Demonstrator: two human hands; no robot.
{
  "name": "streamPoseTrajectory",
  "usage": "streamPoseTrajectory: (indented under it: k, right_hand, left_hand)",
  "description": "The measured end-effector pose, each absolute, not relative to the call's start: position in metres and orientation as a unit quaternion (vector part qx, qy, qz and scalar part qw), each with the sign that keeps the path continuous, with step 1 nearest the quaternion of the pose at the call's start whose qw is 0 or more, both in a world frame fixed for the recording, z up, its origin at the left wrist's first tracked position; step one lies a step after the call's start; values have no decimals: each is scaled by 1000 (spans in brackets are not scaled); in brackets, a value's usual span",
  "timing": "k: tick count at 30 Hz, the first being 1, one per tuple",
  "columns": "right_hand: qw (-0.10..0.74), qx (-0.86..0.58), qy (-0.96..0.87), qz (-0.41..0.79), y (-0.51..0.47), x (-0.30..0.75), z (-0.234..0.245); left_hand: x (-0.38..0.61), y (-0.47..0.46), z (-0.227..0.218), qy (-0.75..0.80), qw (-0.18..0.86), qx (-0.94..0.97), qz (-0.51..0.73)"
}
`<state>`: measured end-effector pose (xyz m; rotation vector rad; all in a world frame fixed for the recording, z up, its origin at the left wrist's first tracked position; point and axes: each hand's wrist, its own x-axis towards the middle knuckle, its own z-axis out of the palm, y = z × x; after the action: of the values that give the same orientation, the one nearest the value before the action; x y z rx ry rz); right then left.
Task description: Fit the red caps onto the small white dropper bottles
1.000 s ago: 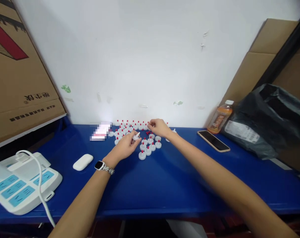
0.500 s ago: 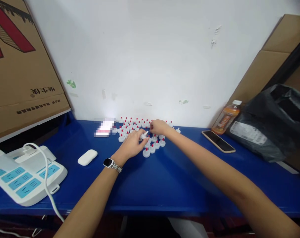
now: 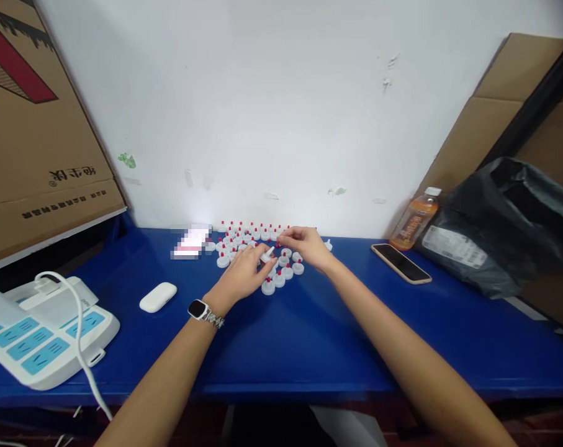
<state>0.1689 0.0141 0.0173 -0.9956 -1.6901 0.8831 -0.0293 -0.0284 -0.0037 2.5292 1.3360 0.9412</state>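
My left hand (image 3: 244, 273), with a watch on its wrist, grips a white nozzle cap (image 3: 267, 254) between thumb and fingers. The bare spout of this cap points up and to the right. Just right of it, my right hand (image 3: 310, 246) is closed in a pinch, with a small red tip (image 3: 278, 243) at its fingertips. The red tip and the spout look close but apart. Around both hands stand several white nozzle caps with red tips (image 3: 268, 287) on the blue table. Part of this group is hidden behind my hands.
On the left lie a white power strip (image 3: 105, 323) with a cable and a white earbud case (image 3: 158, 297). A phone (image 3: 401, 263), an orange drink bottle (image 3: 416, 220) and a black plastic bag (image 3: 477, 230) are at the right. A white wall (image 3: 281, 112) rises behind.
My right hand has drawn back from among the caps and turned, its pinch now beside the cap in my left hand. The left hand keeps its hold. The view has shifted slightly.
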Motion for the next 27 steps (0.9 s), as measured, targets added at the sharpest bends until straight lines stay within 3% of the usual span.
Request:
streamPoseTrajectory:
  k: [6, 18, 27]
  right_hand:
    - [529, -380, -619, 440, -17, 164, 8]
    - [589, -382, -633, 327, -35, 140, -9]
    - [567, -370, -650, 346, -38, 132, -10]
  left_hand:
    - [-24, -35, -2, 404, 47, 866, 290]
    - [-22, -39, -2, 414, 36, 862, 291]
    - [-27, -34, -2, 424, 95, 841, 322]
